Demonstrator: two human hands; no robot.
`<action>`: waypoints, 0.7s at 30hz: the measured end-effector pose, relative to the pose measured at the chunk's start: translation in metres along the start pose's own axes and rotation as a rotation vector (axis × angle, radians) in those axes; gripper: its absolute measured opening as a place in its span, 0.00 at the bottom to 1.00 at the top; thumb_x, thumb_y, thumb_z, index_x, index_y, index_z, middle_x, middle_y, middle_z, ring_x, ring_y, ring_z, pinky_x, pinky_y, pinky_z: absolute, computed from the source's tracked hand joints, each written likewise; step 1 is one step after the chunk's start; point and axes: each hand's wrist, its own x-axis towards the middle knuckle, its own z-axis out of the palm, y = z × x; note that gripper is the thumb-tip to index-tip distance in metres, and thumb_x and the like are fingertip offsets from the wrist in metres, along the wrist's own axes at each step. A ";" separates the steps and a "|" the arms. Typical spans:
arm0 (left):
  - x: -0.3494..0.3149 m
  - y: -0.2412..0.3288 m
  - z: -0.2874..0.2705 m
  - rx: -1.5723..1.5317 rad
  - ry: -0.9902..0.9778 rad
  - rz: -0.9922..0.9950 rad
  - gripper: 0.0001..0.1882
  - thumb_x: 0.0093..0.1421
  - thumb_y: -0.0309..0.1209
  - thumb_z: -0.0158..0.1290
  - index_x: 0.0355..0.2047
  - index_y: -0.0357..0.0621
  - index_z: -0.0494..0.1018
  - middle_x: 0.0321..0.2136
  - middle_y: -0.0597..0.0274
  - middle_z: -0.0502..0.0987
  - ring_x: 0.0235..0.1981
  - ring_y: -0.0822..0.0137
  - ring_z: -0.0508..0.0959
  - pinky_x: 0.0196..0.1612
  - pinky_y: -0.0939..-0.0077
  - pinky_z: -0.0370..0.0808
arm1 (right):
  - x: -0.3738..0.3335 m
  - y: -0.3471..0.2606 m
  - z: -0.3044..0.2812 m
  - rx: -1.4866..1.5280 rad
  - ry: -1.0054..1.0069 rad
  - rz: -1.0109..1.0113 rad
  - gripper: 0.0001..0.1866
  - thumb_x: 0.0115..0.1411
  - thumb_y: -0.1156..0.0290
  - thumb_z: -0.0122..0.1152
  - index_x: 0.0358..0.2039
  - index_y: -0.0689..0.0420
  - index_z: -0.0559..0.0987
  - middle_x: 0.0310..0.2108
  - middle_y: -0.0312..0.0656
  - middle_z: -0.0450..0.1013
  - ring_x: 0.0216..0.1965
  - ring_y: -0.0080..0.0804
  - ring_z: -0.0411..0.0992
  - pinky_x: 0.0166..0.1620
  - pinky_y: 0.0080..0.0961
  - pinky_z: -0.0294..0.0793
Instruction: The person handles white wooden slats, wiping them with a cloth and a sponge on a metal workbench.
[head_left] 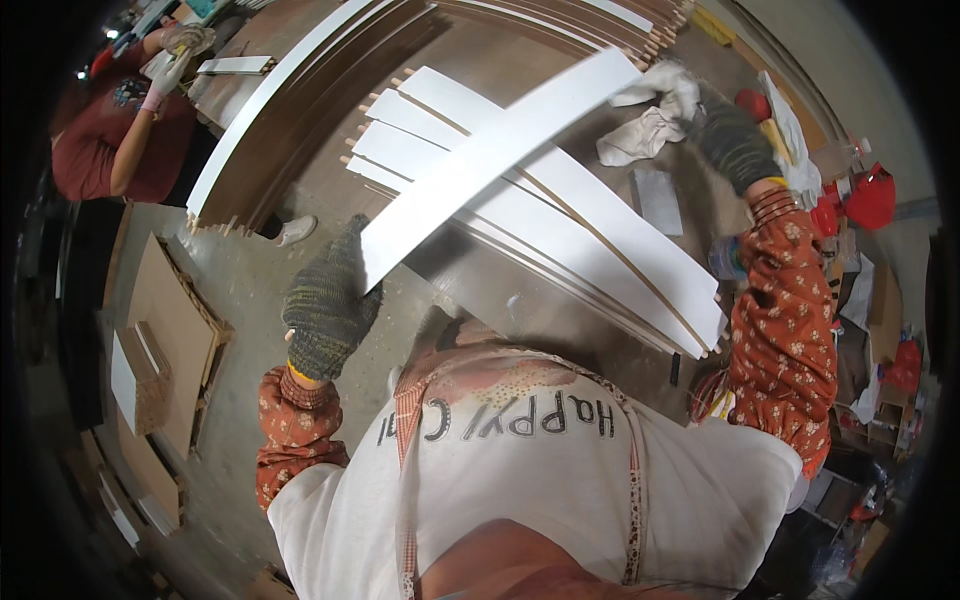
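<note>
A long white board (490, 145) slants from lower left to upper right across the middle. Its near left end is gripped by my left hand (333, 300), which wears a dark grey-green knitted glove. At the far right end a crumpled white rag (660, 112) touches or nearly touches the board. My right hand (738, 142), gloved the same way and blurred by motion, is closed on that rag. Beneath the held board, several white boards (620, 235) with wooden dowels at their ends lie fanned out on the worktable.
A tall row of stacked boards (290, 100) stands at the left, with more boards (590, 25) at the back. A grey block (656, 202) and red containers (868, 197) are at the right. Another person (125, 140) works at the upper left. Brown panels (160, 350) lie on the floor.
</note>
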 end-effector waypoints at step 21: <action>0.023 0.004 -0.025 -0.510 -0.455 -0.029 0.49 0.49 0.39 0.64 0.66 0.43 0.49 0.60 0.45 0.62 0.61 0.53 0.63 0.61 0.64 0.61 | -0.042 -0.070 -0.054 0.844 0.484 -0.272 0.32 0.52 0.62 0.61 0.58 0.54 0.66 0.52 0.53 0.69 0.50 0.46 0.71 0.52 0.32 0.71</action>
